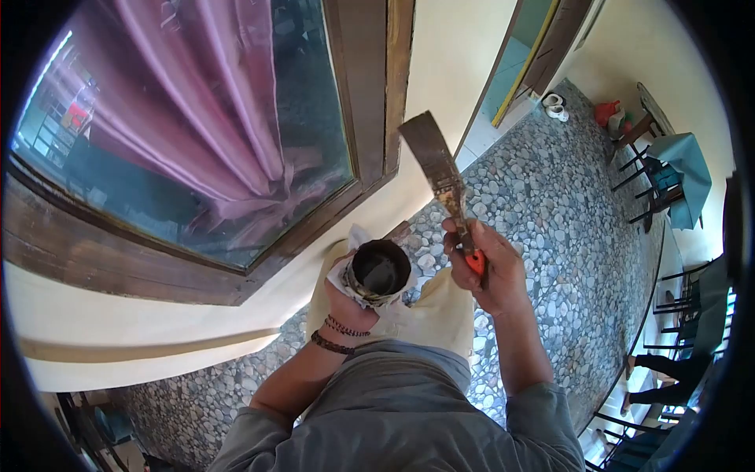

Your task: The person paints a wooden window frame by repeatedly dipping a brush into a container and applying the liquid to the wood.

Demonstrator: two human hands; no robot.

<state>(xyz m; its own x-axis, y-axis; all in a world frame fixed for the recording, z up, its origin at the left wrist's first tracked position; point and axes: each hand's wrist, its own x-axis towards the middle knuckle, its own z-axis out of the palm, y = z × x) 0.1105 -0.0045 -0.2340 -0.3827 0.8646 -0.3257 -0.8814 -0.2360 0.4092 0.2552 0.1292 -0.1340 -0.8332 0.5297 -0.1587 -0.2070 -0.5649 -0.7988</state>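
Note:
In my right hand is a paintbrush with a red and dark handle, its flat brown bristles pointing up and to the left. My left hand is wrapped round a small open can with some white paper or cloth about its outside. Dark brown liquid seems to lie inside the can. The brush is up and to the right of the can, apart from it. Left of both hands is a brown wooden window frame, its glass backed by a pink curtain. The bristles do not touch the frame.
A pebble-patterned floor spreads below and to the right. A doorway with a brown frame stands ahead. Chairs with a green cover, white shoes and a red bag are by the right wall. Another person's legs show at lower right.

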